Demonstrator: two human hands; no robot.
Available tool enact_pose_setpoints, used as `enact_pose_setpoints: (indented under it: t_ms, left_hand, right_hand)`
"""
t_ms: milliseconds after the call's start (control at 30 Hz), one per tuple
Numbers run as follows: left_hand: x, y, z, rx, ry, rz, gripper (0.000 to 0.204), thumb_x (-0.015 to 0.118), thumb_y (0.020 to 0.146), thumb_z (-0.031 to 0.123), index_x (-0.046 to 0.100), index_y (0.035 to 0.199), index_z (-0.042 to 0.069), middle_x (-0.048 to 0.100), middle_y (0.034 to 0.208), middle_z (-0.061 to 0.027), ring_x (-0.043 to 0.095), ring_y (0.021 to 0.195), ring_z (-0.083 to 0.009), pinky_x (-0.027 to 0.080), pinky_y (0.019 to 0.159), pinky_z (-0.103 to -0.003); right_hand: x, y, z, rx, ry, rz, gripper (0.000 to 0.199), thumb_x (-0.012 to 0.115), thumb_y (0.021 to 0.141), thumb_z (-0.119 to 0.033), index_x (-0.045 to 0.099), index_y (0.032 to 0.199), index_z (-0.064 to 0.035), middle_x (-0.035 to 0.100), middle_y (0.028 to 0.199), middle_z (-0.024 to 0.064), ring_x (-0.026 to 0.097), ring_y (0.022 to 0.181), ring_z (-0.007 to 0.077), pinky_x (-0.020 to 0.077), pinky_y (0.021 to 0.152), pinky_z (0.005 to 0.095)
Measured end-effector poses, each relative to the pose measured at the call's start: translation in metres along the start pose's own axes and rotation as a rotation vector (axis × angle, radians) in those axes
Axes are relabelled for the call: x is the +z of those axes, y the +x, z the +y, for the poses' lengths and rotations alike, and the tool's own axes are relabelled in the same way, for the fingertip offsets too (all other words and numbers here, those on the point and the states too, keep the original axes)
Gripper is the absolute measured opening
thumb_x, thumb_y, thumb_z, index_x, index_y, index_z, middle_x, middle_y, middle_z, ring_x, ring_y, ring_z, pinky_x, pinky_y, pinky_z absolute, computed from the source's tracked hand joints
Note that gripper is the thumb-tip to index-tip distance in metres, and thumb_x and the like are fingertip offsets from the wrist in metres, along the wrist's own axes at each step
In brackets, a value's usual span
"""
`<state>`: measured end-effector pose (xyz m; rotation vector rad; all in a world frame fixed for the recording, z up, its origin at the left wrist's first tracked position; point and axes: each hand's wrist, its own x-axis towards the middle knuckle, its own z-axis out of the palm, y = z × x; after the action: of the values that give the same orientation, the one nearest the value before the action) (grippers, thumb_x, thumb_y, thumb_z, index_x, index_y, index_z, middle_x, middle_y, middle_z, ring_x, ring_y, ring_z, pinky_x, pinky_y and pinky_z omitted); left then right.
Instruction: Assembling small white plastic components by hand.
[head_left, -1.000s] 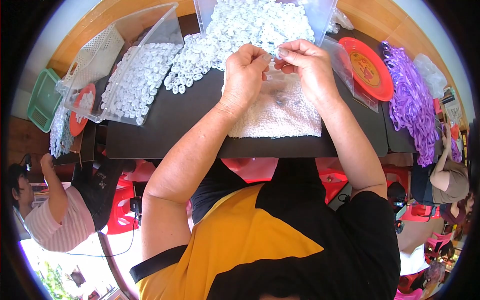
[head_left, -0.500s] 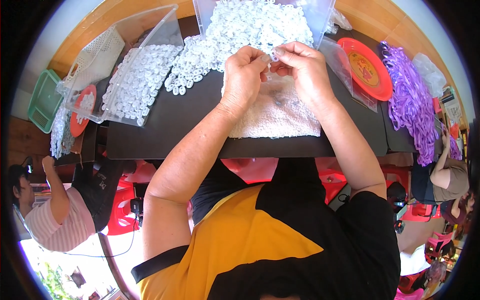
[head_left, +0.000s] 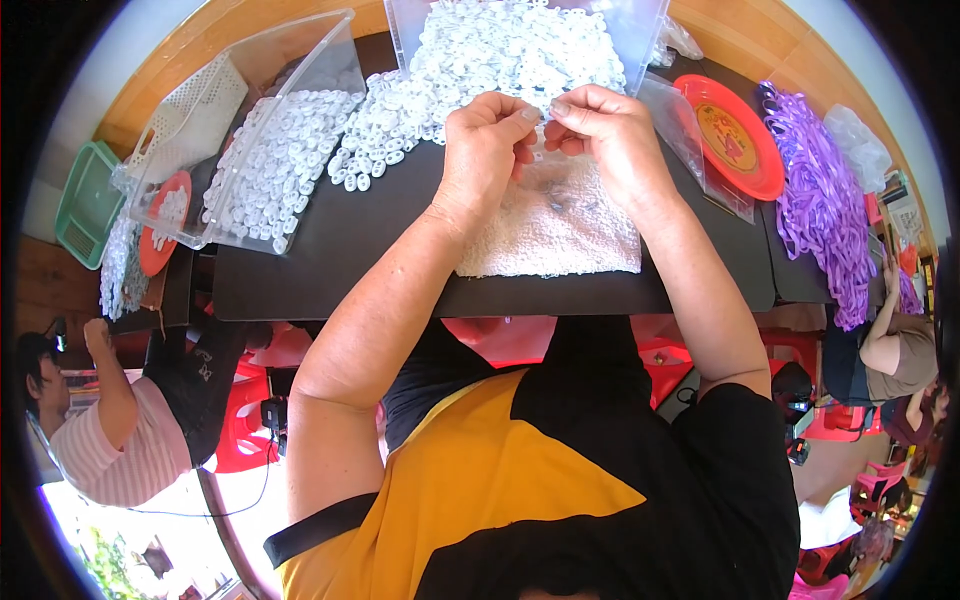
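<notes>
My left hand (head_left: pixel 487 148) and my right hand (head_left: pixel 612 138) are raised close together over a pale towel (head_left: pixel 560 240), near the front of a heap of small white oval pieces with holes (head_left: pixel 385 130). The thumb and fingers of each hand are pinched. Something small and whitish shows between the fingertips, but it is too small and too covered to make out. The heap spills out of a clear plastic bin (head_left: pixel 645 40) filled with the same pieces. Smudges mark the middle of the towel.
At left, a tilted clear box (head_left: pixel 345 50) holds more white pieces, beside a white basket (head_left: pixel 200 105) and green tray (head_left: pixel 85 205). A red plate (head_left: pixel 765 185) and purple straps (head_left: pixel 810 200) lie right. People sit at left (head_left: pixel 120 440) and right (head_left: pixel 905 360).
My fingertips have drawn slightly apart, with the left hand shifted a little to the left. A white piece that showed by my right thumb is now harder to see.
</notes>
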<state>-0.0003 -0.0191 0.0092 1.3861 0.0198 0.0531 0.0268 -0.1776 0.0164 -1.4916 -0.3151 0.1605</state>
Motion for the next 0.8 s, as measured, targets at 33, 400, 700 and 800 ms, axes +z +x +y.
enact_pose_setpoints:
  t_ms: [33,400,700,800]
  left_hand:
    - [0.001,0.0,0.001,0.019,-0.003,-0.033,0.013,0.061,0.09,0.012,0.061,0.089,0.0,0.058,0.072,-0.0042,0.053,0.058,-0.0117,0.04,0.049,-0.025]
    - [0.001,0.0,0.004,0.158,-0.115,-0.246,0.023,0.072,0.081,0.004,0.066,0.103,0.0,0.066,0.075,-0.0058,0.057,0.058,-0.0094,0.043,0.047,-0.021]
    - [0.0,-0.001,0.003,0.246,-0.141,-0.237,0.025,0.075,0.078,0.003,0.065,0.101,0.0,0.067,0.076,-0.0049,0.061,0.062,-0.01,0.043,0.047,-0.02]
    - [0.004,-0.002,0.004,0.244,-0.143,-0.232,0.024,0.075,0.078,0.002,0.065,0.099,0.0,0.068,0.076,-0.0053,0.062,0.063,-0.0102,0.043,0.047,-0.02]
  right_hand:
    - [-0.002,0.0,0.0,-0.013,0.01,0.0,0.016,0.06,0.092,-0.016,0.065,0.094,-0.0009,0.065,0.08,0.006,0.062,0.073,0.0146,0.046,0.069,0.0253]
    - [-0.018,0.0,-0.011,-0.014,0.116,-0.148,0.018,0.06,0.091,-0.017,0.066,0.089,-0.0002,0.065,0.074,0.0051,0.063,0.065,0.0129,0.0461,0.062,0.0228]
    - [-0.012,-0.003,-0.013,0.052,0.119,-0.183,0.02,0.061,0.092,-0.02,0.066,0.087,-0.0009,0.063,0.069,0.0042,0.062,0.061,0.0126,0.046,0.059,0.0213]
    - [-0.012,-0.004,-0.013,0.024,0.124,-0.181,0.021,0.061,0.092,-0.02,0.066,0.086,-0.0014,0.063,0.068,0.0039,0.062,0.06,0.0126,0.0453,0.057,0.021]
